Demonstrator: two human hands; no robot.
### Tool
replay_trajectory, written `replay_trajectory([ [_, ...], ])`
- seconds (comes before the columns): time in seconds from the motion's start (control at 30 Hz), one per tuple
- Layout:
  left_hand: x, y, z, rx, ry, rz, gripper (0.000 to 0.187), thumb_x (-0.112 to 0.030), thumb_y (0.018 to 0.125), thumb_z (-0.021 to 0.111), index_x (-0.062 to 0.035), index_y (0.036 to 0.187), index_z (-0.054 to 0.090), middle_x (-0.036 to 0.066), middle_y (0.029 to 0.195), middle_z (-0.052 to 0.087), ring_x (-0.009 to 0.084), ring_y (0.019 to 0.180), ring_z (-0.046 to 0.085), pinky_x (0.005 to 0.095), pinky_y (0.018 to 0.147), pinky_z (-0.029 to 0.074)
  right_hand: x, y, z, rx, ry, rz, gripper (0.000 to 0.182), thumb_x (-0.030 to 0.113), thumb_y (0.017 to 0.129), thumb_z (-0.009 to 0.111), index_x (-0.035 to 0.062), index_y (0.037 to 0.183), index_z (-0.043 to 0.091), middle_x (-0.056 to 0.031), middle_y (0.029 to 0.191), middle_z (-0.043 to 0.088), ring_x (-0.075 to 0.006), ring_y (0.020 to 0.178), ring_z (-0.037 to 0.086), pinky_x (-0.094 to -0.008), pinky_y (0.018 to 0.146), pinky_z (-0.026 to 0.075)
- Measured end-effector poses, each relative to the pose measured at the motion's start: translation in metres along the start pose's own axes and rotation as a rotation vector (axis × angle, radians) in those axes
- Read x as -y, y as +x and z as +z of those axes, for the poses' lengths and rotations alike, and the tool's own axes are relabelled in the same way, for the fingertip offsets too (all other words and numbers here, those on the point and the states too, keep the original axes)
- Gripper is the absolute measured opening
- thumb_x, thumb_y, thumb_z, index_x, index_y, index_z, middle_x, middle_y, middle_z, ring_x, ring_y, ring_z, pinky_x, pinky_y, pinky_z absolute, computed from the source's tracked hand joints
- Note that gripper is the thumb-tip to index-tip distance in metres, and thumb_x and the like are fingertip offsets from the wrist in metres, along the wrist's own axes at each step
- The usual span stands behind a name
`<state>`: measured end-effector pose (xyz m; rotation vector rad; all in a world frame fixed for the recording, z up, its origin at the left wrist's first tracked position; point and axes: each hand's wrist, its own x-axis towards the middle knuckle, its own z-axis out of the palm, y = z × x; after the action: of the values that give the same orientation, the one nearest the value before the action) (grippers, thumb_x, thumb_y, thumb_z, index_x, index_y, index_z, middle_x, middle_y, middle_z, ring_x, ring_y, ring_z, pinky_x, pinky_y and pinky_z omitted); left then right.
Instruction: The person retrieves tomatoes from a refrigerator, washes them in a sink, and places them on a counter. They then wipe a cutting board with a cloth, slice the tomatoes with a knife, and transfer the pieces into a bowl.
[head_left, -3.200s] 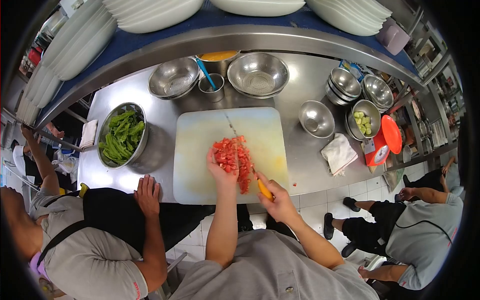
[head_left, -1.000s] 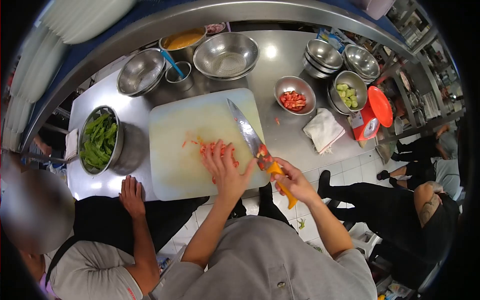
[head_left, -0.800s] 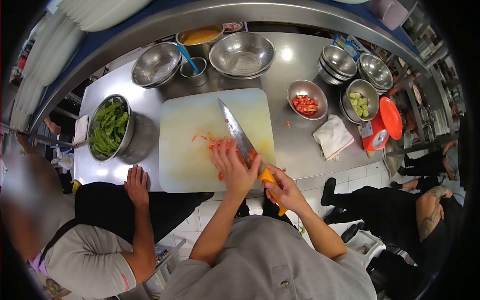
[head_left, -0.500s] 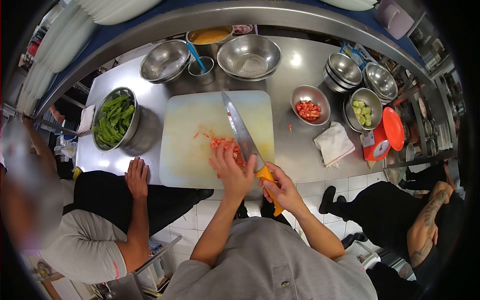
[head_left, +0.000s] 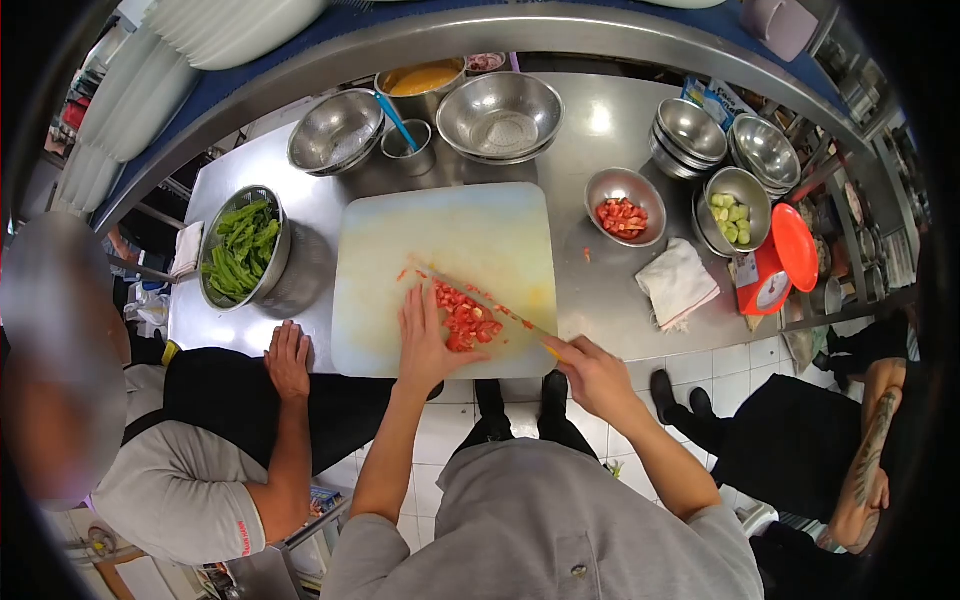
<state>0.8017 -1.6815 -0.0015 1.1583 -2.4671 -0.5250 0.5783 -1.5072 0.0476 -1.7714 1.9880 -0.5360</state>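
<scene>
On the white cutting board [head_left: 390, 240] lies a pile of chopped red pieces [head_left: 468, 322] that look like tomato. My left hand [head_left: 424, 340] rests at the left side of the pile, fingers apart, thumb spread below the pieces. My right hand [head_left: 592, 375] is wrapped round the yellow handle of a knife [head_left: 490, 303]. The blade stands edge-down, running from the handle up and left along the far side of the pile, its tip beyond my left fingertips. Red bits cling along the blade.
Green vegetables [head_left: 240, 250] fill a colander at left, near a co-worker's hand [head_left: 288, 360]. Behind the board stand metal bowls [head_left: 500, 115]. To the right are a bowl of red pieces [head_left: 622, 218], a cloth [head_left: 677, 284] and a red scale [head_left: 765, 285]. Another person stands at right.
The knife has turned from lying flat to edge-down and come lower, at the pile's far side. My right hand moved right; my left hand moved left, uncovering the red pieces.
</scene>
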Motion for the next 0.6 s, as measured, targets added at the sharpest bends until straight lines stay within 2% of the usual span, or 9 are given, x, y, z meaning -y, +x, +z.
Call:
replay_trajectory([
  [0.07,0.005,0.016,0.009,-0.026,-0.015,0.028,0.127,-0.052,0.052,0.088,0.0007,0.146,0.022,0.028,0.148,0.026,0.0447,0.138,0.025,0.0544,0.112,0.024,-0.005,-0.017,0.017,-0.105,0.557,0.087,0.05,0.004,0.09,0.056,0.0136,0.138,0.047,-0.0104,0.097,0.061,-0.0228,0.078,0.063,-0.035,0.065,0.051],
  [0.1,0.006,0.022,0.013,-0.001,-0.088,0.045,0.124,-0.051,0.053,0.088,0.001,0.146,0.023,0.027,0.147,0.028,0.0431,0.137,0.027,0.0527,0.111,0.027,0.001,-0.026,0.012,0.131,0.859,0.429,0.051,0.004,0.094,0.054,0.0106,0.143,0.041,-0.0074,0.095,0.06,-0.0134,0.068,0.058,-0.0276,0.059,0.05],
  [0.13,0.006,0.027,0.017,0.019,-0.16,0.065,0.122,-0.05,0.054,0.088,0.0013,0.145,0.025,0.026,0.146,0.03,0.0416,0.137,0.029,0.0509,0.111,0.03,0.003,-0.03,0.019,0.127,0.858,0.429,0.051,0.004,0.094,0.054,0.0106,0.143,0.041,-0.0074,0.095,0.06,-0.0134,0.068,0.058,-0.0276,0.059,0.05],
  [0.2,-0.003,0.03,0.02,-0.01,-0.205,0.05,0.114,-0.046,0.057,0.088,0.001,0.142,0.029,0.025,0.143,0.034,0.0411,0.133,0.034,0.0491,0.108,0.034,0.012,-0.039,0.041,0.028,1.219,0.558,0.054,0.004,0.096,0.053,0.0105,0.146,0.036,-0.0064,0.094,0.058,-0.0091,0.066,0.053,-0.0233,0.054,0.047],
  [0.37,-0.021,0.039,0.046,-0.191,-0.288,0.072,0.082,-0.033,0.067,0.085,-0.0028,0.133,0.047,0.022,0.136,0.045,0.0381,0.126,0.045,0.0452,0.102,0.041,0.046,-0.024,0.086,0.023,1.333,0.532,0.061,0.006,0.098,0.049,0.0113,0.152,0.021,-0.0065,0.098,0.056,-0.0099,0.07,0.053,-0.0248,0.055,0.048],
  [0.43,-0.031,0.041,0.047,-0.304,-0.316,0.04,0.062,-0.025,0.073,0.081,-0.0028,0.124,0.054,0.02,0.126,0.051,0.0353,0.115,0.052,0.0436,0.094,0.046,0.061,-0.013,0.098,0.019,1.31,0.502,0.061,0.007,0.098,0.05,0.011,0.152,0.021,-0.0061,0.095,0.056,-0.0088,0.067,0.052,-0.0243,0.053,0.047],
  [0.47,-0.03,0.041,0.051,-0.306,-0.318,0.045,0.062,-0.025,0.073,0.081,-0.0028,0.124,0.054,0.02,0.126,0.051,0.0353,0.115,0.052,0.0436,0.094,0.046,0.069,-0.008,0.102,0.021,1.284,0.474,0.062,0.008,0.097,0.051,0.0108,0.152,0.021,-0.0058,0.092,0.057,-0.0077,0.065,0.051,-0.0238,0.052,0.046],
  [0.57,-0.019,0.042,0.061,-0.408,-0.41,-0.067,0.049,-0.019,0.081,0.074,-0.0025,0.123,0.056,0.014,0.117,0.057,0.0301,0.105,0.057,0.0407,0.089,0.048,0.086,0.003,0.107,0.014,1.148,0.43,0.062,0.007,0.095,0.054,0.0089,0.15,0.025,-0.0119,0.093,0.055,-0.0168,0.071,0.054,-0.029,0.062,0.048],
  [0.6,-0.014,0.042,0.062,-0.44,-0.671,-0.292,0.043,-0.019,0.086,0.068,-0.0028,0.124,0.055,0.011,0.112,0.06,0.026,0.1,0.059,0.0387,0.087,0.049,0.089,0.005,0.108,-0.006,1.009,0.357,0.062,0.007,0.094,0.055,0.0083,0.149,0.028,-0.0143,0.093,0.054,-0.0211,0.074,0.054,-0.0313,0.067,0.048],
])
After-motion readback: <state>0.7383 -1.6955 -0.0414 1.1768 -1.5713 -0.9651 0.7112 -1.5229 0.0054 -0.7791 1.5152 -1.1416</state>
